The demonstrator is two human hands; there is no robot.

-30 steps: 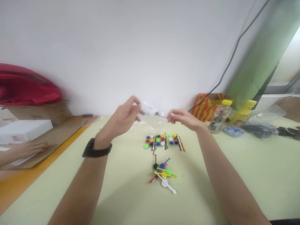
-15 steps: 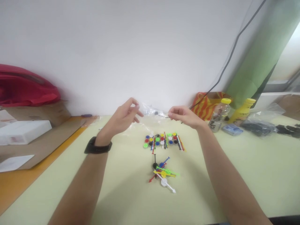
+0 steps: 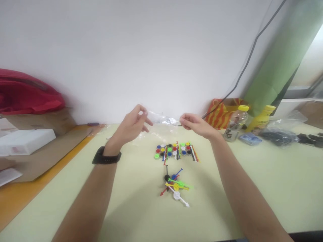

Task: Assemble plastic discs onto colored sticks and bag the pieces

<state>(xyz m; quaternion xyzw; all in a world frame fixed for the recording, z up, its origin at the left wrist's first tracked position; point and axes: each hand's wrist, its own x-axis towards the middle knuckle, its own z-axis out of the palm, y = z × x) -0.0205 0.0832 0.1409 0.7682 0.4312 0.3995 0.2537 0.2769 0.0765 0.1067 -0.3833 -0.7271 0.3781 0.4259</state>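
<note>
clear plastic bag [image 3: 163, 119], long axis left to right, left hand [image 3: 131, 127] and right hand [image 3: 195, 125] pinching its ends

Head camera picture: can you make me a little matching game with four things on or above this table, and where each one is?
Things:
1. clear plastic bag
2. black watch
3. clear bottle with yellow cap
4. loose coloured pointers

Places:
A. standing at the right of the table, by the striped bag
B. lying on the table, nearer the person than the rows of coloured caps
C. pinched between the left hand and the right hand
D. around the left wrist

Pairs: 1-C, 2-D, 3-A, 4-B.
</note>
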